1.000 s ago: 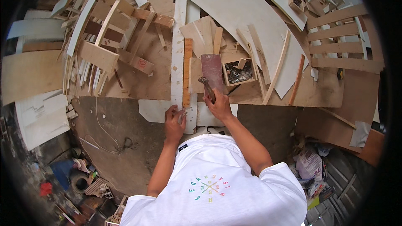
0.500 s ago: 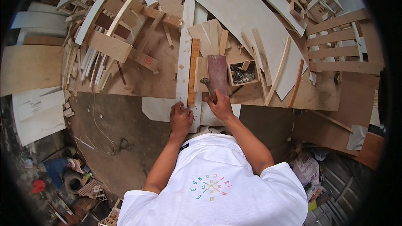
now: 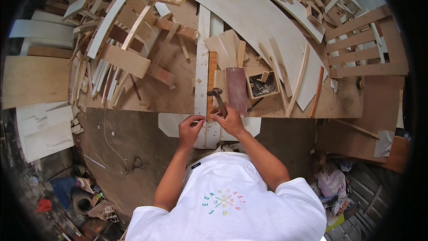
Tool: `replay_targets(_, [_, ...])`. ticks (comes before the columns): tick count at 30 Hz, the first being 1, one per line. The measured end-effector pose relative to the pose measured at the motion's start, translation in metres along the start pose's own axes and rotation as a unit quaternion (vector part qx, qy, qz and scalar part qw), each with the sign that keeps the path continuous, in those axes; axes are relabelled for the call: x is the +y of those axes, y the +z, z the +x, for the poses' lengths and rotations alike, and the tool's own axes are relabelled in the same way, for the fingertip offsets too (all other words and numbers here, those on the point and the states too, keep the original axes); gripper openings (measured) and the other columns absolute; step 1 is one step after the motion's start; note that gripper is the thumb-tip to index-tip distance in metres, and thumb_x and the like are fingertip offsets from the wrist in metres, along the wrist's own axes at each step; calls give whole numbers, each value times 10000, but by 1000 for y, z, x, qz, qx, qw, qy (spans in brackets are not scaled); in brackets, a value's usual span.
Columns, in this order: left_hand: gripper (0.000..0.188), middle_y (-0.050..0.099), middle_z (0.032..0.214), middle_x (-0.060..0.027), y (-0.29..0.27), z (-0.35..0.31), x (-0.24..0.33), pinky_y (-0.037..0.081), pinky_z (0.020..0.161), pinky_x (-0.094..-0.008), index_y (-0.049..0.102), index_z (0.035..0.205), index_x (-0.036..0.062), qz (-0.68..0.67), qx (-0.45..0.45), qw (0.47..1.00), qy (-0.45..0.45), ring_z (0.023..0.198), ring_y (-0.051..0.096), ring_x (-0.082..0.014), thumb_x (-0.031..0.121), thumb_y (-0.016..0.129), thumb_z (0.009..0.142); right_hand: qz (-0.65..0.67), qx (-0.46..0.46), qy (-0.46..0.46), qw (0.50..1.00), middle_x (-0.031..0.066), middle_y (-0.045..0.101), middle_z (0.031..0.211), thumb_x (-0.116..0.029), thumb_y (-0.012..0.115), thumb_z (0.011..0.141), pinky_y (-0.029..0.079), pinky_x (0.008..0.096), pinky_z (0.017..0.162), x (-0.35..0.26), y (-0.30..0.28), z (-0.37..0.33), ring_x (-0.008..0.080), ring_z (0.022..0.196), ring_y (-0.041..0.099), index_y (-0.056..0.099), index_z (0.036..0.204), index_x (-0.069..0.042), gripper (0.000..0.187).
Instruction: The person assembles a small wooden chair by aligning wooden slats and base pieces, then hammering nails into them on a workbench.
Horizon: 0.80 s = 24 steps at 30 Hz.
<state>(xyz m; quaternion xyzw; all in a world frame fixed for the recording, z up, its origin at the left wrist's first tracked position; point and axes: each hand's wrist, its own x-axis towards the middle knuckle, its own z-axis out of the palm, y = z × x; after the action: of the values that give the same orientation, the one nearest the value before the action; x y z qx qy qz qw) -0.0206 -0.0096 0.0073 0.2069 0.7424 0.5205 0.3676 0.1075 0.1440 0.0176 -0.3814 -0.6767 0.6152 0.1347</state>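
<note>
My right hand [image 3: 230,120] is closed around the handle of a hammer [image 3: 220,100], whose dark metal head points away from me. Its thumb and fingertips come close to those of my left hand [image 3: 189,129], which is pinched together; whatever it may hold is too small to make out. Both hands are above the near end of a long white board [image 3: 202,67]. An orange-brown wooden strip [image 3: 212,80] lies along that board, its near end by my fingers. To its right is a dusty dark-red block [image 3: 236,90], with an open wooden box [image 3: 255,97] of nails beyond.
A heap of wooden slats and frames [image 3: 125,60] covers the left of the workbench [image 3: 169,100]. Curved white sheet [image 3: 232,6] and loose strips [image 3: 298,80] lie at the right. A slatted wooden frame [image 3: 356,55] stands far right. A cord [image 3: 107,140] trails on the floor.
My left hand has risen slightly off the board and its fingers have come to a pinch. My right hand, still with the hammer, has moved nearer to it. The whole view has shifted a little.
</note>
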Motion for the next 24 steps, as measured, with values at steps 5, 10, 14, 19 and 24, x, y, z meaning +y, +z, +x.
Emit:
replay_targets(5, [127, 763, 988, -76, -21, 36, 20, 572, 759, -262, 761, 1035, -10, -32, -2, 997, 72, 871, 710, -112, -19, 715, 917, 30, -17, 31, 999, 98, 765, 872, -207, 839, 865, 567, 347, 776, -19, 33, 34, 184, 850, 739, 619, 1015, -11, 331])
replay_targets(10, [195, 759, 987, -86, -58, 71, 18, 564, 819, -259, 727, 1122, -15, -71, 7, 996, 58, 905, 715, -116, -24, 708, 929, 74, 13, -19, 997, 94, 755, 889, -176, 830, 879, 567, 346, 780, -28, 70, 63, 186, 826, 721, 612, 1014, -11, 305])
replay_targets(14, [171, 759, 1010, -95, -77, 110, 19, 557, 834, -268, 712, 1115, -21, -222, -17, 975, -27, 932, 715, -141, 32, 729, 953, 171, 68, -1, 983, 103, 744, 923, -128, 801, 905, 559, 327, 794, -34, 113, 93, 152, 818, 687, 588, 1001, 2, 267])
replay_targets(19, [118, 750, 991, -78, -95, 164, 17, 554, 784, -307, 726, 1077, 5, -155, -27, 987, 34, 877, 701, -158, 71, 697, 985, 155, 170, 25, 973, 134, 739, 937, -60, 753, 941, 555, 293, 665, -44, 144, 122, 159, 775, 696, 480, 958, -41, 275])
replay_targets(24, [135, 733, 922, -90, -100, 269, 40, 547, 771, -356, 728, 1059, 30, 69, 81, 958, 266, 846, 700, -224, 137, 669, 1001, 143, 221, 85, 961, 134, 752, 942, -161, 704, 998, 462, 264, 422, -79, 135, 132, 141, 729, 716, 506, 980, -44, 231])
